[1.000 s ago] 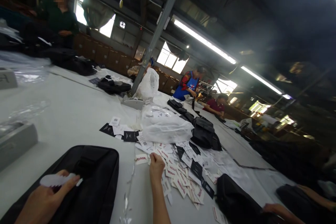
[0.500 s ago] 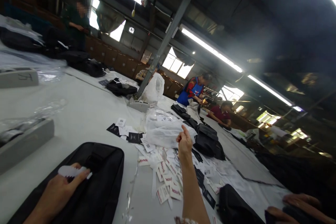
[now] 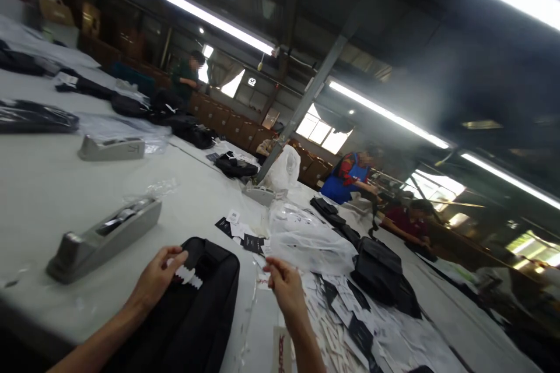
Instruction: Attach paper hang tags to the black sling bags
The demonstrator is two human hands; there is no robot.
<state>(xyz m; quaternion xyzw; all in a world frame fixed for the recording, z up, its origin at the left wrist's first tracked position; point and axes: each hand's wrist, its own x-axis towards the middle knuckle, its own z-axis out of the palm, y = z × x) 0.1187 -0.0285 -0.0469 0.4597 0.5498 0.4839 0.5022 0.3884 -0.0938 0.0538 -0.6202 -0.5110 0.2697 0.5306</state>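
My left hand [image 3: 160, 277] is closed, thumb and fingers pinching a white strip with a toothed edge [image 3: 189, 277]. Beneath this strip lies a black bag [image 3: 205, 315], flat on the near part of the table. My right hand [image 3: 284, 288] is held to the right of the bag, its fingertips pressed together; whatever is between them, if anything, is too small to make out. Paper tags [image 3: 326, 315] with print lie in a loose pile beside my right forearm. Black and white cards [image 3: 254, 243] are scattered just beyond that hand.
Grey tape dispensers [image 3: 109, 239] stand on the white table [image 3: 192, 198] at the left. A white plastic bag [image 3: 306, 245] and another black bag [image 3: 380, 271] lie farther right. A slanting post [image 3: 301, 108] rises beyond them. Co-workers [image 3: 350, 175] are at the far side.
The view has swung left. My right hand has come down and back from above the white plastic bag toward the black bag. My left hand still holds the white strip, now near the bag's top end.
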